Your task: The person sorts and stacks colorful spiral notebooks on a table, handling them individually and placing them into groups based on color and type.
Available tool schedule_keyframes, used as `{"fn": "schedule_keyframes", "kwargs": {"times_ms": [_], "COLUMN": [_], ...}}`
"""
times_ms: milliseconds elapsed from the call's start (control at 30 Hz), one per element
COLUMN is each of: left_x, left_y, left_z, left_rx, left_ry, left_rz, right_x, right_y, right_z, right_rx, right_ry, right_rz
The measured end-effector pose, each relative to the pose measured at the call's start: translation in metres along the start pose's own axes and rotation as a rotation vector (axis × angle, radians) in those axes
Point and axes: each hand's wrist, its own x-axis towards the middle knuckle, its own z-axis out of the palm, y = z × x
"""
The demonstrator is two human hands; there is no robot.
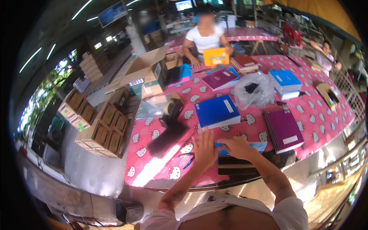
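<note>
My left hand (206, 148) is stretched out with straight fingers. Its fingertips are close to the near edge of a stack of blue notebooks (215, 111). Beside it, my right hand (237, 147) bends its fingers round the edge of a light blue notebook (259, 146) at the table's near edge; the hand and forearm cover part of it. Blue pens (188, 164) lie left of my left wrist. A stack of purple spiral notebooks (284, 130) is to the right of my right hand.
A tape dispenser (170, 111) and dark mesh (167, 140) lie left. Beyond are a clear plastic bag (253, 92), more blue notebooks (285, 81) and an open carton (143, 71). A person (206, 40) opposite holds a yellow packet (216, 56). Boxes (103, 130) stand left of the table.
</note>
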Motion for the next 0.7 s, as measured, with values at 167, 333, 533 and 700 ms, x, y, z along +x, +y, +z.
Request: {"fn": "schedule_keyframes", "kwargs": {"times_ms": [167, 333, 533, 700], "left_x": [-0.006, -0.035, 0.041, 0.011], "left_y": [0.002, 0.022, 0.007, 0.012], "left_z": [0.003, 0.005, -0.003, 0.013], "left_rx": [-0.192, -0.098, -0.096, -0.080], "left_ry": [0.069, -0.338, 0.164, 0.059], "left_rz": [0.015, 0.077, 0.024, 0.198], "right_x": [-0.017, -0.021, -0.026, -0.018], "right_y": [0.044, 0.057, 0.067, 0.067], "right_z": [-0.024, -0.010, -0.018, -0.005], "right_rx": [-0.064, -0.036, -0.034, -0.090], "right_ry": [0.015, 0.061, 0.052, 0.073], "right_rz": [-0.013, -0.020, -0.001, 0.009]}}
